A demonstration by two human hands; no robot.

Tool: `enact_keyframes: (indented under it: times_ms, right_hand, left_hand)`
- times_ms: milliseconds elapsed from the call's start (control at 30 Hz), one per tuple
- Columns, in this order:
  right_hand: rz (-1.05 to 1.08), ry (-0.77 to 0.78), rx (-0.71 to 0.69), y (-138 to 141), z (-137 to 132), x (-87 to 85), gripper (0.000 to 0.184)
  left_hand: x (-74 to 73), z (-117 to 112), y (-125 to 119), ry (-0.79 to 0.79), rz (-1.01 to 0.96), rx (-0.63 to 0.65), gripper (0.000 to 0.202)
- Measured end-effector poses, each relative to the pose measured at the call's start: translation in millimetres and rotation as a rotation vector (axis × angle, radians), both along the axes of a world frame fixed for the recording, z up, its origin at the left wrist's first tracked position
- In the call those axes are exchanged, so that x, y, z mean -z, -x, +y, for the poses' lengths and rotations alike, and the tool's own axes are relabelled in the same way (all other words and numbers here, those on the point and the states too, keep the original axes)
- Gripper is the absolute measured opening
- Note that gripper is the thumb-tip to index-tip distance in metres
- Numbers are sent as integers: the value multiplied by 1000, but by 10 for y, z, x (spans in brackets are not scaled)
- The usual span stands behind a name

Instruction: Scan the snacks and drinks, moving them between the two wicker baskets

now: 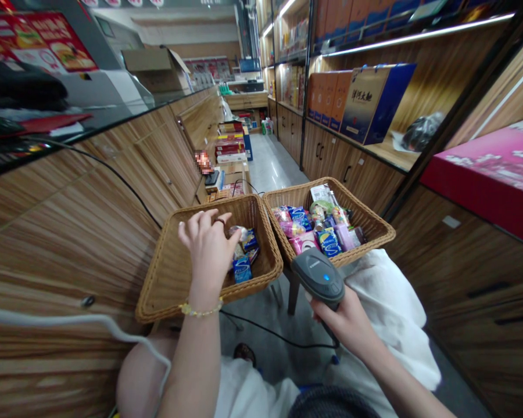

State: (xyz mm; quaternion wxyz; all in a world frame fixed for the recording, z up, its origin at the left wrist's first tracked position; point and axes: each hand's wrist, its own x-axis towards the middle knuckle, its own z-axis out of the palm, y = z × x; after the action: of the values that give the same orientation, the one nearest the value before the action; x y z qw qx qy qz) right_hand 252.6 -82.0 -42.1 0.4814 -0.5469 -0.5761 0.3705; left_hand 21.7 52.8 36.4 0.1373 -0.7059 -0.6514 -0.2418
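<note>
My left hand (pixel 208 244) reaches over the left wicker basket (pixel 169 273), with its fingers curled above a small clear-wrapped item (pixel 240 233) lying on a few blue packets (pixel 243 269). Whether the fingers grip the item is hidden. My right hand (pixel 347 325) is wrapped round the handle of a grey barcode scanner (pixel 319 275) with a blue light, held in front of the right wicker basket (pixel 375 227). That basket is full of several small colourful packets (pixel 314 226). A black cord (pixel 270 332) trails from the scanner.
A wooden counter (pixel 70 232) with a glass top runs along the left. Wooden shelves (pixel 375 145) with orange and blue gift boxes (pixel 366 101) line the right. A red box (pixel 492 174) sits at far right. The tiled aisle (pixel 270 162) leads away between them.
</note>
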Motion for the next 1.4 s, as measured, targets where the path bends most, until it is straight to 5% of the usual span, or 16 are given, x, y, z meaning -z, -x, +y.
enact_keyframes:
  times_ms: [333,467,600,833,1067,1400]
  right_hand:
    - [6,22,-4,-52,-47,37,8]
    - [6,24,15,-82,-73,44,10]
    - [12,26,19,-111,-96,47,12]
    - [20,42,18,-157,-105,88,13]
    - [39,44,30,-158,-105,97,14]
    - [33,34,20,-130,-86,68,12]
  left_hand:
    - [-94,95,-391,98,67,208,29]
    - [-123,319,-635,153,161,339,25]
    - [-114,595,-921,384,338,408,27]
    - [36,992,-1249,591,464,418,36]
    - [146,1085,-1287,638,485,442,45]
    - [-22,763,-1031,371,318,492,41]
